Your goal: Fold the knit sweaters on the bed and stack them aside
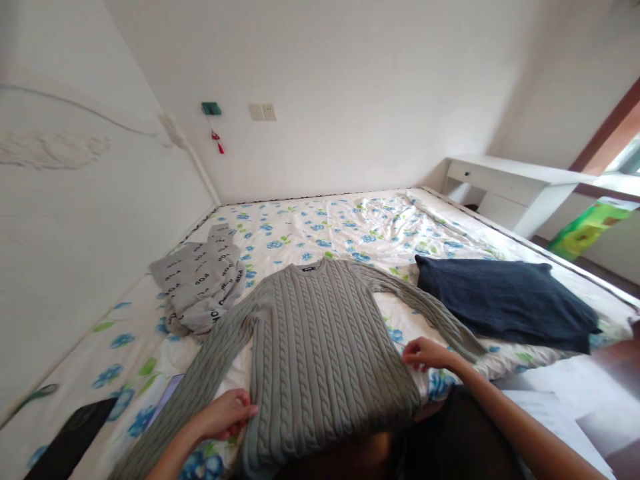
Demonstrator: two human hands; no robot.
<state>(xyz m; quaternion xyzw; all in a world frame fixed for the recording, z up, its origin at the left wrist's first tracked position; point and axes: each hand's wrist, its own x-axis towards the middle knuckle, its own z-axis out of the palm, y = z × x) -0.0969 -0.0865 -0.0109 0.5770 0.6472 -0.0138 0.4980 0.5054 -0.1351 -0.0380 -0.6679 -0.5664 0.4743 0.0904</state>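
A grey-green cable-knit sweater [320, 340] lies flat on the bed, neck away from me and sleeves spread to both sides. My left hand [226, 415] is closed in a pinch on the sweater's lower left edge. My right hand [425, 353] pinches its right side edge near the hem. The lower hem hangs over the bed's near edge.
A folded grey printed garment [203, 283] lies at the left and a dark blue folded sweater [505, 300] at the right, on a floral bedsheet [345, 230]. A white headboard [75, 233] stands at the left, a white desk [510, 187] at the far right.
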